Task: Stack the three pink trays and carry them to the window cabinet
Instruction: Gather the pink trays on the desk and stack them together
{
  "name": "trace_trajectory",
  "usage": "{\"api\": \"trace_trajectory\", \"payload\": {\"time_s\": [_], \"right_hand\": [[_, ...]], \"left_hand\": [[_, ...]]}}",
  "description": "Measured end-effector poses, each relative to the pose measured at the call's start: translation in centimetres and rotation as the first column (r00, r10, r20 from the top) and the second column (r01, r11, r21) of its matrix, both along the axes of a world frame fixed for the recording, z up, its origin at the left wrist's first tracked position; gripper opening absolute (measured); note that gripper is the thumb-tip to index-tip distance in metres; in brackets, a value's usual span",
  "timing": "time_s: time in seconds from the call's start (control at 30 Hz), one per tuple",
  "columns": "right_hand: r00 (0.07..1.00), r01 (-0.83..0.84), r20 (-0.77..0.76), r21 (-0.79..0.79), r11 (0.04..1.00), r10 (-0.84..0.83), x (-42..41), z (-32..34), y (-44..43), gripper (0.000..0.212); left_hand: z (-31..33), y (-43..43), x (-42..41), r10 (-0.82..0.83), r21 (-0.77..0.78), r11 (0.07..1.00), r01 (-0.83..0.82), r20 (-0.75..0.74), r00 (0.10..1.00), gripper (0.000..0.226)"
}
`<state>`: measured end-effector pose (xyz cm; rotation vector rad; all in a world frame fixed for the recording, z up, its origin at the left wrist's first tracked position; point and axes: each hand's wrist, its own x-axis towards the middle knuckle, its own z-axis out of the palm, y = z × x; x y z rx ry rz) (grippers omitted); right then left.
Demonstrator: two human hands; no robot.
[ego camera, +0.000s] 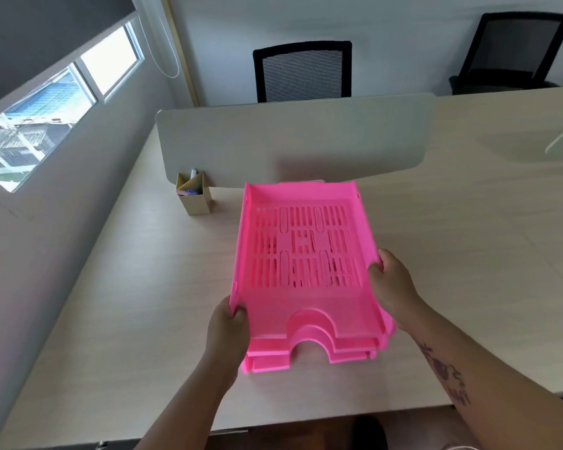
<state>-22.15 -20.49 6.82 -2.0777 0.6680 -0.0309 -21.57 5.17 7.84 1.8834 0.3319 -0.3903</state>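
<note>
Three pink trays [306, 306] are nested in one stack at the middle of the beige desk [127, 303]. Each has a slotted floor and an arched cut-out in its near edge, and the three near edges show stepped one under another. My left hand [229, 332] grips the stack's left side wall near the front corner. My right hand [392, 280] grips the right side wall, thumb over the rim. Whether the stack rests on the desk or hangs just above it I cannot tell.
A grey divider panel [293, 138] stands across the desk behind the trays. A cardboard pen holder [194, 194] sits at its left end. Two black chairs [303, 71] stand beyond the desk. A window [46, 102] is in the left wall.
</note>
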Motion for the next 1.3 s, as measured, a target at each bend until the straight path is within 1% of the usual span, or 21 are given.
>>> {"api": "trace_trajectory", "payload": {"time_s": [0.07,0.2,0.37,0.5,0.67,0.83,1.0,1.1,1.3], "right_hand": [[1.0,-0.008,0.002,0.017,1.0,0.008,0.1,-0.1,0.4,0.035],[1.0,-0.015,0.014,0.019,1.0,0.014,0.4,-0.1,0.9,0.035],[0.998,-0.059,0.017,0.038,0.998,0.058,0.8,0.1,0.9,0.037],[0.997,-0.08,0.024,0.025,0.996,0.08,1.1,0.4,0.9,0.036],[0.991,-0.116,0.064,0.016,0.993,0.114,1.7,1.1,1.3,0.036],[0.981,-0.194,-0.009,-0.016,0.981,0.194,1.9,0.6,1.2,0.041],[0.982,-0.188,-0.026,-0.007,0.982,0.187,1.6,0.4,1.1,0.038],[0.984,-0.18,-0.021,-0.021,0.984,0.179,1.7,0.3,1.2,0.038],[0.98,-0.165,-0.113,0.001,0.986,0.164,1.6,0.1,1.3,0.035]], "left_hand": [[0.2,0.4,-0.2,-0.009,-0.002,1.0,0.009,0.0,1.0,0.039],[0.7,0.8,-0.8,0.024,-0.05,0.999,-0.022,0.022,0.999,0.046],[1.1,1.2,-1.5,-0.007,-0.104,0.995,0.008,0.009,1.0,0.048],[0.6,1.2,-2.6,0.035,-0.17,0.985,-0.03,0.026,0.999,0.053],[0.7,1.8,-3.2,0.071,-0.192,0.98,-0.058,0.059,0.996,0.053],[-0.4,1.4,-5.1,0.068,-0.252,0.967,-0.047,0.074,0.995,0.053],[-0.9,1.2,-5.2,0.077,-0.29,0.956,-0.048,0.089,0.993,0.056],[-1.2,1.5,-4.9,0.056,-0.277,0.96,-0.029,0.091,0.994,0.054],[-0.6,1.8,-5.0,0.004,-0.299,0.954,0.028,0.104,0.995,0.047]]}}
